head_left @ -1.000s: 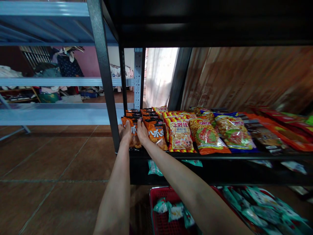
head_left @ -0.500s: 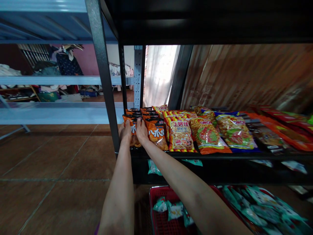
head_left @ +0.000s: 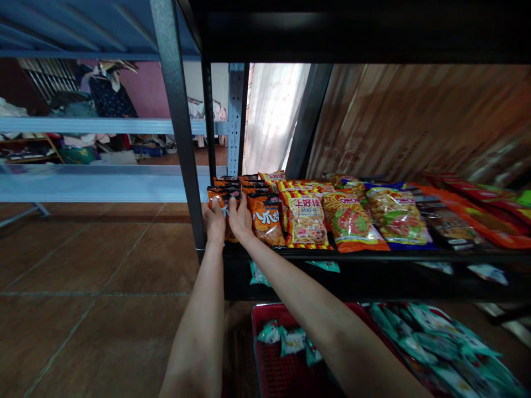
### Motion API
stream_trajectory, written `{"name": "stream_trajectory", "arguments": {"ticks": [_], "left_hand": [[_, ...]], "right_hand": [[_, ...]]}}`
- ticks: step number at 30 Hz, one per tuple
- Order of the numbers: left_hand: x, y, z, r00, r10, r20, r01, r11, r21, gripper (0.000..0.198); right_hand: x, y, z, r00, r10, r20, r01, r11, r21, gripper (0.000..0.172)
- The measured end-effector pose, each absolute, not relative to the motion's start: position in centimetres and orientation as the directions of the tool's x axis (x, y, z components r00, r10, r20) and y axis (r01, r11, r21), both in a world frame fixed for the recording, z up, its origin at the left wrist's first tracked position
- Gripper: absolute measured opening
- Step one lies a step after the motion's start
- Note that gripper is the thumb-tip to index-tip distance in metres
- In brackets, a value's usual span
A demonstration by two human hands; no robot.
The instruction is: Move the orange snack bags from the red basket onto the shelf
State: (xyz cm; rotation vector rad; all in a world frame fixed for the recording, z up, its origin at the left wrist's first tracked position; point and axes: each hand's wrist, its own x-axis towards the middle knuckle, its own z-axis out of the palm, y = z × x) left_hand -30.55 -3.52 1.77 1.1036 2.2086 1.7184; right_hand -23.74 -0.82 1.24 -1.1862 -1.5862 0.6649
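Observation:
At the left end of a black shelf, an orange and black snack bag (head_left: 225, 202) stands between my two hands. My left hand (head_left: 213, 220) holds its left side, beside the black post. Against its right side is my right hand (head_left: 240, 218), fingers bent round the edge. A matching orange bag (head_left: 266, 220) stands just right of my right hand, and more orange bags are behind. Further right is a yellow and red bag (head_left: 307, 219).
Noodle-style snack bags (head_left: 352, 221) continue rightward along the shelf. Below sits a red basket (head_left: 276, 376) with a few green packets, beside a heap of green packets (head_left: 440, 342). The black post (head_left: 178, 127) rises at left, with blue shelving (head_left: 83, 182) beyond.
The view has shifted, so the shelf appears slightly higher. Both hands remain at the same orange bag, and my left thumb shows lower on its front.

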Motion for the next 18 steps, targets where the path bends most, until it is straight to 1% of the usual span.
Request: {"name": "stream_trajectory", "arguments": {"ticks": [3,7,9,11,14,18], "left_hand": [[-30.4,-3.7,1.7,-0.734,0.597,0.322,0.449,0.072,0.891,0.043],[-29.9,-3.9,1.7,-0.769,0.583,0.264,0.401,0.118,0.908,0.044],[-29.8,-4.1,1.8,-0.774,0.581,0.252,0.39,0.124,0.912,0.045],[-29.6,-4.3,1.8,-0.75,0.596,0.287,0.43,0.109,0.896,0.046],[-29.4,-4.8,1.5,-0.684,0.629,0.369,0.535,0.09,0.84,0.051],[-28.7,-5.8,0.2,-0.621,0.639,0.454,0.646,0.089,0.758,0.06]], "right_hand": [[-23.1,-2.0,0.5,-0.06,0.895,0.442,0.368,0.432,-0.824,0.062],[-21.9,-4.1,-1.4,-0.126,0.837,0.533,0.354,0.54,-0.763,0.069],[-21.5,-4.9,-2.1,-0.152,0.824,0.546,0.352,0.561,-0.749,0.069],[-21.4,-5.2,-2.5,-0.16,0.83,0.534,0.347,0.554,-0.757,0.07],[-21.3,-5.1,-2.5,-0.157,0.842,0.516,0.34,0.536,-0.772,0.072],[-21.0,-4.7,-2.8,-0.171,0.808,0.563,0.321,0.586,-0.744,0.068]]}}
